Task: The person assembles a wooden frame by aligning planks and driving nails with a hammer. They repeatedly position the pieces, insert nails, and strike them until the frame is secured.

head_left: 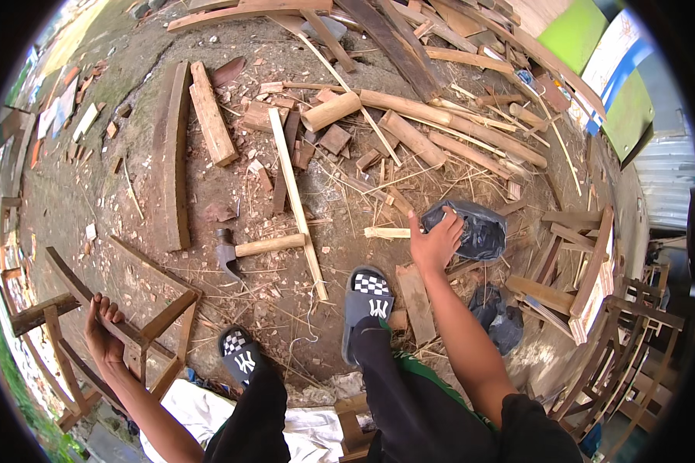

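Note:
On the left, my left hand [104,332] has its fingers wrapped round a rail of a wooden frame [160,312], a piece of small furniture with joined legs and crossbars, held tilted. My right hand [436,241] reaches forward to the edge of a black plastic bag [483,231] lying open on the ground. Its fingers are spread and I see nothing held in them; part of the bag lies behind them. Beside that hand is a short light wood piece [388,232]. Between my hands, a hammer [270,245] with a wooden handle rests on the ground.
A long thin batten [297,204] crosses the hammer handle's end. Thick beams [176,154] lie beyond, with bamboo lengths [455,123] and scrap wood farther off. More wooden frames [587,278] stand at the right. My slippered feet [367,297] are near the middle.

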A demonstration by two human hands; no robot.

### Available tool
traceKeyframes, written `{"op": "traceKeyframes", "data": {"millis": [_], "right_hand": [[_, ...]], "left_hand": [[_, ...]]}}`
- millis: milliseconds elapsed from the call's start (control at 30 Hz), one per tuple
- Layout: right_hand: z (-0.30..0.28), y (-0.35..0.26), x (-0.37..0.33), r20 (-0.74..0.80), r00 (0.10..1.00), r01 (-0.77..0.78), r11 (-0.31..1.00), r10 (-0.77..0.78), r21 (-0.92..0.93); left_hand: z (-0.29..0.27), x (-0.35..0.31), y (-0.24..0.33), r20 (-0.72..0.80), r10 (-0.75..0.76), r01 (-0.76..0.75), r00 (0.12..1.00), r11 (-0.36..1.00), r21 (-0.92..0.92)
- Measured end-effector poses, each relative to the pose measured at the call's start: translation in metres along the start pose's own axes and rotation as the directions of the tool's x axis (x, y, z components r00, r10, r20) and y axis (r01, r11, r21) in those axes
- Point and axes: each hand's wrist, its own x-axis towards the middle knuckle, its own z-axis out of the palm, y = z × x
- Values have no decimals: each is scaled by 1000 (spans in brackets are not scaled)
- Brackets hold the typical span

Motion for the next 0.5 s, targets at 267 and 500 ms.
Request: {"op": "traceKeyframes", "data": {"millis": [267,500], "right_hand": [[-18,-18,-10,-111,991,107,951,-77,290],[-59,-130,-14,-134,929,352,719,-344,599]], "left_hand": [[13,-5,-5,-29,2,-2,1000,1000,-1],[13,-6,-3,-30,-17,15,999,999,-35]]}}
